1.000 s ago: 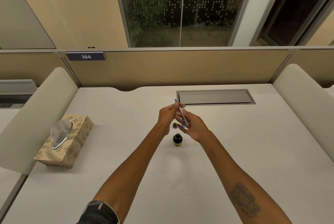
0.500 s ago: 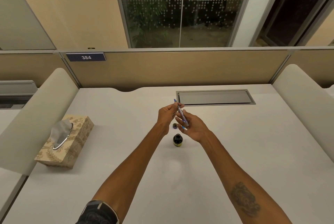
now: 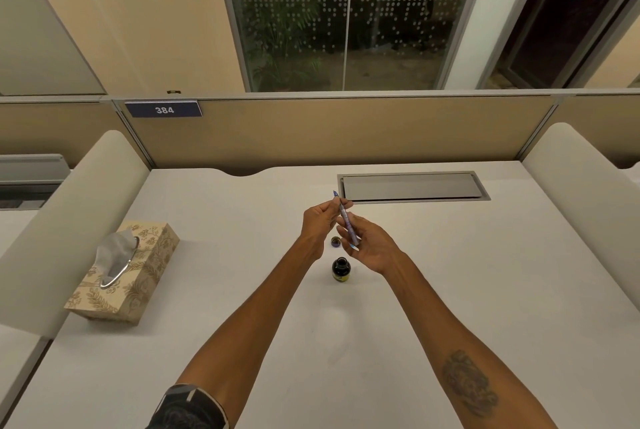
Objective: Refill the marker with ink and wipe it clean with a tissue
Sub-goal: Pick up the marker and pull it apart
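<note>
Both hands hold a slim blue-and-white marker (image 3: 346, 222) above the middle of the white desk, its tip pointing up and away. My left hand (image 3: 320, 224) pinches the marker near its upper end. My right hand (image 3: 370, 243) holds the lower part between curled fingers. Just below the hands a small dark ink bottle (image 3: 341, 269) stands open on the desk. Its cap (image 3: 335, 241) lies a little beyond it, partly hidden by my hands. A patterned tissue box (image 3: 126, 274) with a tissue sticking out sits at the left.
A grey cable-tray lid (image 3: 412, 186) is set into the desk (image 3: 242, 290) behind the hands. Padded white dividers (image 3: 69, 220) flank the desk on both sides, and a beige partition runs along the back.
</note>
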The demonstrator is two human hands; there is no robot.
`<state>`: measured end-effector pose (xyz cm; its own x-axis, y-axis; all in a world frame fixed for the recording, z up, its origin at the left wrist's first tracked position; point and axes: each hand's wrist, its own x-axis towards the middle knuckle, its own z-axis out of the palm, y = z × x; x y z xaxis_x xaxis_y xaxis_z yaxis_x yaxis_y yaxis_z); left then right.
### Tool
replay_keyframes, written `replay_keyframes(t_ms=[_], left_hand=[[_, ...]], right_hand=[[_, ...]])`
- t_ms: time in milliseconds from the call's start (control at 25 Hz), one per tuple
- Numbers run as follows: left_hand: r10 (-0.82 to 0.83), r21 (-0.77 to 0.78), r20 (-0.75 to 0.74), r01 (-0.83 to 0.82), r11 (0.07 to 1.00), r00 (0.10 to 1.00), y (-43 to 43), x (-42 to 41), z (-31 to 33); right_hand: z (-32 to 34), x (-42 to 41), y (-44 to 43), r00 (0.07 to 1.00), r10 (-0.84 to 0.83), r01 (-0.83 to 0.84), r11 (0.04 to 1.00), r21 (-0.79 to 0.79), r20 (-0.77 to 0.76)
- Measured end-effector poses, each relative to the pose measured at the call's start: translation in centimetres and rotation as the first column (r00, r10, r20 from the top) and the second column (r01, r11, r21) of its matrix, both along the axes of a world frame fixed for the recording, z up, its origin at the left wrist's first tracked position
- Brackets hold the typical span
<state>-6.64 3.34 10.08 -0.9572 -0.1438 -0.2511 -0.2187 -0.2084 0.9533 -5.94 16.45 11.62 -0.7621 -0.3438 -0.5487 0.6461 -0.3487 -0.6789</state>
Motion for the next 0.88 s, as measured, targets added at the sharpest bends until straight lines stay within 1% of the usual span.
replay_keyframes(t_ms=[120,240,400,560,640,720,880], left_hand=[[0.001,-0.017,-0.001,-0.001,1.0,1.0,0.0,0.1,0.4],[-0.017,-0.04,-0.006,0.016,0.999,1.0,0.0,0.0,0.5],[-0.045,-0.065,-0.03,0.043,0.997,0.999,-0.1,-0.2,0.4],[-0.062,-0.103,-0.046,0.057,0.993,0.997,0.0,-0.5,0.1],[-0.063,-0.099,-0.05,0.058,0.993,0.997,0.1,-0.5,0.1],[-0.046,-0.086,-0.051,0.041,0.995,0.998,0.1,-0.6,0.5],[0.002,-0.061,-0.05,-0.005,0.998,0.999,-0.4,-1.1,0.9]], right_hand=[[-0.2,-0.2,0.1,1.0,-0.006,0.006,1.0,0.015,-0.011],[-0.2,-0.2,0.2,1.0,0.007,-0.007,1.0,-0.021,0.011],[-0.4,-0.3,0.4,1.0,-0.002,0.001,1.0,-0.029,-0.021],[-0.6,-0.5,0.5,0.999,0.036,-0.036,0.998,-0.052,0.008],[-0.6,-0.5,0.6,0.999,0.044,-0.044,0.997,-0.063,0.0],[-0.7,-0.4,0.8,0.998,0.056,-0.057,0.997,-0.053,-0.017],[-1.8,-0.1,1.8,0.987,0.144,-0.141,0.989,0.045,-0.07]])
